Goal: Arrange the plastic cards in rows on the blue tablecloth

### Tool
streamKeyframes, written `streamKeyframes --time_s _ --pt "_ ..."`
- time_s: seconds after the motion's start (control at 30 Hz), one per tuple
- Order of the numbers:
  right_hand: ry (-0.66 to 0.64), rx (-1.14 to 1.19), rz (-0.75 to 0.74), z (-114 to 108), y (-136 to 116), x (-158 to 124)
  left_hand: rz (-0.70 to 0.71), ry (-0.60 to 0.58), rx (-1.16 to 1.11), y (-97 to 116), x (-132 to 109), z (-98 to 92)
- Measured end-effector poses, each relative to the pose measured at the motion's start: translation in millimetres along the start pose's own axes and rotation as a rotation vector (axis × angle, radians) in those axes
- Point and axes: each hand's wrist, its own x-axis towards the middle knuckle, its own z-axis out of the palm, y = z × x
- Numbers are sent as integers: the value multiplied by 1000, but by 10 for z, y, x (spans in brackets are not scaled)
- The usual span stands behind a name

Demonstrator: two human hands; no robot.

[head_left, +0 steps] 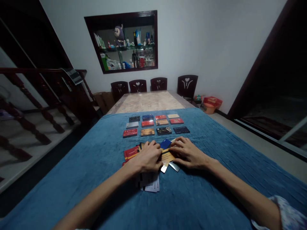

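where the blue cloth [91, 159] covers the near part of the counter [151, 101], twelve laid-out cards [162, 122] form three rows of four, each apart from its neighbours; some look thick enough to be small stacks. that much seems done. what is left, i judge, is the loose heap nearer the person, lying at mixed angles: red cards [130, 152] to the left, a gold card [168, 156] and a blue card [165, 143] in the middle, a silvery card [174, 166] at the right, and white cards [150, 187] nearest the person. both hands are on this heap. the left hand [150, 156] lies over it with bent fingers, and i cannot tell whether its grip pinches anything; the right hand [188, 153] curls at the right edge, fingers loosely parted, its hold also hidden. between heap and front row runs only a narrow strip of cloth, so reaching forward would need care. left and right there is wide room, the cloth's edges well apart from the cards. beyond the back row, the cloth ends and the pale top runs toward the chairs [137, 85].
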Motion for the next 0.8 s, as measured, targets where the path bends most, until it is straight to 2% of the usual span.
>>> streamKeyframes --time_s 0.4,0.6,0.8 --pt "99 -45 -81 65 38 8 -35 16 3 39 29 20" --pt "180 -78 -111 111 71 15 -27 91 46 56 34 58" --pt "196 -105 -121 116 88 26 74 123 138 60 66 133"
